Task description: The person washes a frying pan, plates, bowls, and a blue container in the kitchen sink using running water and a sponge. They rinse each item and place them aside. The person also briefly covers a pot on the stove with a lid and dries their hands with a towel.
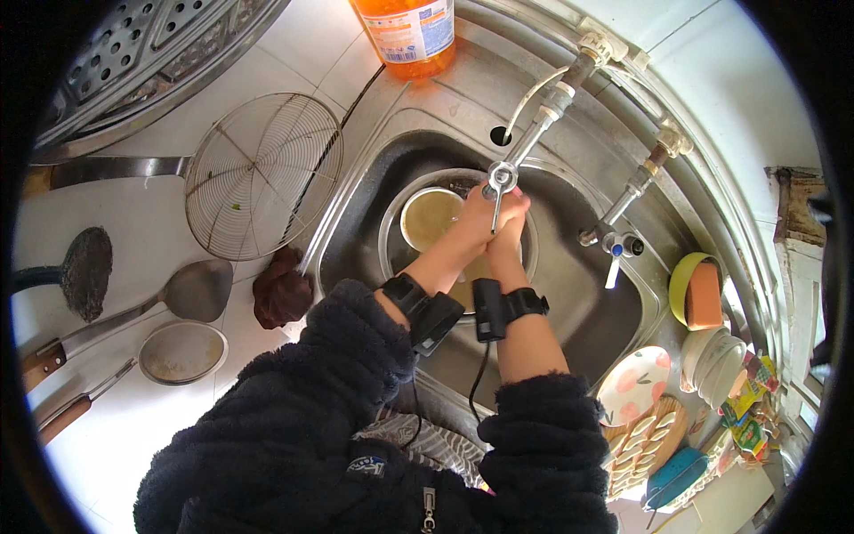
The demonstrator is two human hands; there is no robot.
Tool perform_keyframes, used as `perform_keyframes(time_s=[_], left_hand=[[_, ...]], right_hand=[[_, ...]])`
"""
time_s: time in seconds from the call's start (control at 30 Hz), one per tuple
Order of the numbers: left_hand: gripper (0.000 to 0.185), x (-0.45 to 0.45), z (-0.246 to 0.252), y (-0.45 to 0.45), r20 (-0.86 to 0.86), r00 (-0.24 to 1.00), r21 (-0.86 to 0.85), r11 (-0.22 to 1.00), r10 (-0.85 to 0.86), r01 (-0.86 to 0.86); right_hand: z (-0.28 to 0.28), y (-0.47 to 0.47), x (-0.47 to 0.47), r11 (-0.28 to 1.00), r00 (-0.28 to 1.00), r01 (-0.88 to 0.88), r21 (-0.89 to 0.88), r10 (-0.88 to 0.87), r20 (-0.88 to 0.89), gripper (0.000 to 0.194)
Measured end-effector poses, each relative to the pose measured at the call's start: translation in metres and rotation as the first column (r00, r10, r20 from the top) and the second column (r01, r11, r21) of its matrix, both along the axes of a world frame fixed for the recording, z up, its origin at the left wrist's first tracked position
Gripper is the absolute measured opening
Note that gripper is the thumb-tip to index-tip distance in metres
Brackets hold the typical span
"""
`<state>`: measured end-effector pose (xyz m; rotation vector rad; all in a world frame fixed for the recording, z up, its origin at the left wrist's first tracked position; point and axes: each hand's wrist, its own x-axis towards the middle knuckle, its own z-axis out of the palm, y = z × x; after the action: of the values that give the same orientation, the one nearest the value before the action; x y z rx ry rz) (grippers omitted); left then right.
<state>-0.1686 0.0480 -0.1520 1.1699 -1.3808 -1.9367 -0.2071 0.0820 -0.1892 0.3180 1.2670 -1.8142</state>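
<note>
My left hand (482,215) and my right hand (512,223) are pressed together beneath the spout of a metal tap (502,176), over a stainless steel sink (567,267). The tap partly covers the fingers, and nothing held shows between the hands. Below them a round metal basin (387,257) stands in the sink with cloudy liquid in it. Inside this basin, left of my hands, is a white-rimmed bowl (430,220) of murky, tan-looking liquid. Both wrists wear black straps with small devices.
Left of the sink lie a wire skimmer (263,175), a wok spatula (197,290), a small strainer (183,352) and a dark cloth (283,290). An orange plastic jug (410,40) stands behind. On the right are a second tap (614,245), a green bowl with a sponge (704,294) and a patterned plate (634,386).
</note>
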Motion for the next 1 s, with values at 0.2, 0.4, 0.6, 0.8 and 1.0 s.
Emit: perform_keyframes(time_s=[0.2,0.4,0.6,0.8,1.0], left_hand=[[0.059,-0.026,0.003,-0.024,-0.444,0.886,0.432,0.834,-0.135,0.344],[0.047,-0.023,-0.005,-0.04,0.14,0.96,0.09,0.968,-0.245,0.234],[0.037,-0.009,-0.029,-0.026,-0.214,0.975,0.464,0.885,0.063,0.045],[0.026,0.025,-0.032,-0.019,-0.318,0.93,0.77,0.622,0.185,0.14],[0.027,0.036,0.008,-0.015,0.604,0.767,-0.408,0.742,-0.217,0.531]], right_hand=[[0.043,0.005,0.038,0.859,0.855,0.362,-0.362,-0.152,0.495,0.051],[0.06,0.004,0.055,0.99,0.987,-0.112,0.08,0.102,0.127,0.048],[0.045,-0.005,0.017,0.98,0.974,0.087,-0.179,-0.046,0.222,0.037],[0.044,0.006,-0.019,0.933,0.926,-0.226,-0.279,0.294,0.236,0.024],[0.028,-0.021,-0.014,0.991,0.927,-0.108,-0.078,0.129,0.353,0.025]])
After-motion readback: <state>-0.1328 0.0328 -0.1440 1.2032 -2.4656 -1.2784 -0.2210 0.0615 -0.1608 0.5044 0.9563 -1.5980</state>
